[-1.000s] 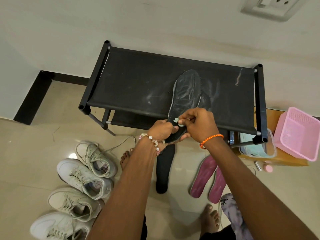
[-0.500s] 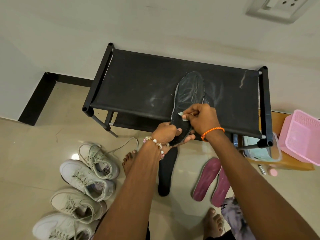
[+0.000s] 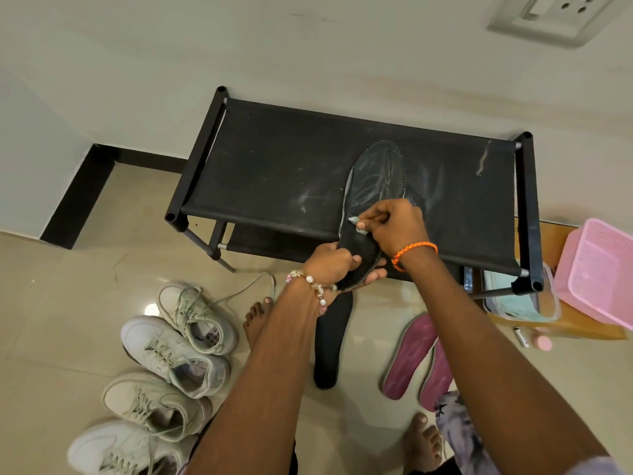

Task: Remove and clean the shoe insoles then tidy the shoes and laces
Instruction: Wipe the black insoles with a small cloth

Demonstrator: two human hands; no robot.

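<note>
The left hand (image 3: 334, 265) grips the heel end of a black insole (image 3: 371, 197) lying on the shoe rack's (image 3: 274, 173) fabric top. The right hand (image 3: 390, 228), fingers curled, pinches a small pale wipe (image 3: 356, 225) against the insole's middle. Both forearms reach forward.

Four white sneakers (image 3: 178, 371) stand in a row on the floor at near left. There are two black insoles: one (image 3: 371, 197) lying on the black rack (image 3: 274, 173), one (image 3: 332, 344) on the floor below it. Two pink insoles (image 3: 416, 358) lie side by side at near right. One pink basket (image 3: 603, 272) sits at far right.
</note>
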